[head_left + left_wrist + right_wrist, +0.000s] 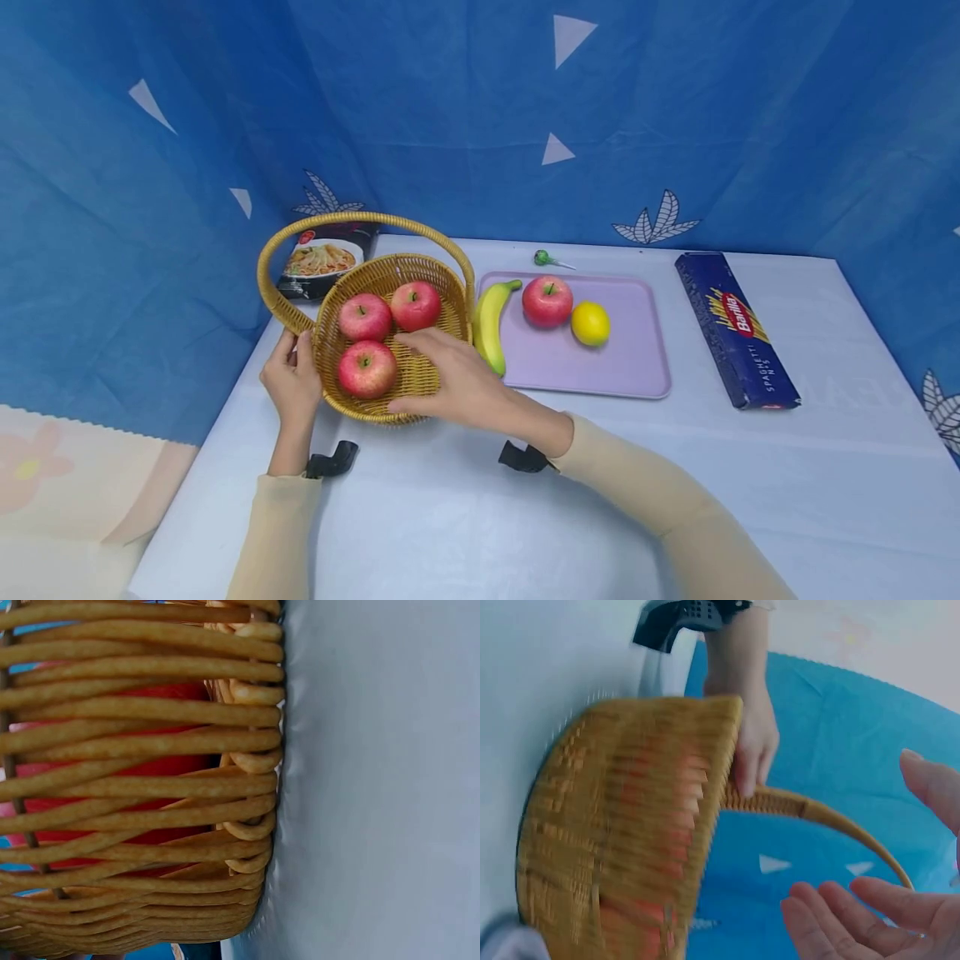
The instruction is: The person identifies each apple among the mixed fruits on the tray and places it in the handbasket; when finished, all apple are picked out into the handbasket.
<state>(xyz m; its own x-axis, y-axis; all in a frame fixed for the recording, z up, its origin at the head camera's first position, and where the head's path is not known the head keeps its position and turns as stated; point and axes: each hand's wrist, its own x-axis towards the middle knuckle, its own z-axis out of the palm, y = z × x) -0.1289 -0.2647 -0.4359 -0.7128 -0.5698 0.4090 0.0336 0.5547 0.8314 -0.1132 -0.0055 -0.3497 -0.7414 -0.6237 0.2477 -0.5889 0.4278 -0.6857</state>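
Note:
A round wicker basket (450, 321) with a tall arched handle holds three red apples: a front one (367, 369), a back-left one (364, 317) and a back-right one (416, 306). At the basket's left side, my left hand (294, 382) pinches the rim near the base of the handle. My right hand (457, 375) reaches over the front right of the basket, thumb and fingers spread, with nothing between them. In the right wrist view its fingers (855, 919) look loosely bent and apart from the basket. The left wrist view shows only the woven wall (142, 795) and red behind it.
Right of the basket lies a lilac tray (585, 371) with a banana (491, 327) at its left edge, an apple (547, 301) and a lemon (591, 323). Behind it is a green lollipop (543, 258). A spaghetti box (735, 333) lies farther right; a noodle packet (318, 262) sits behind the basket.

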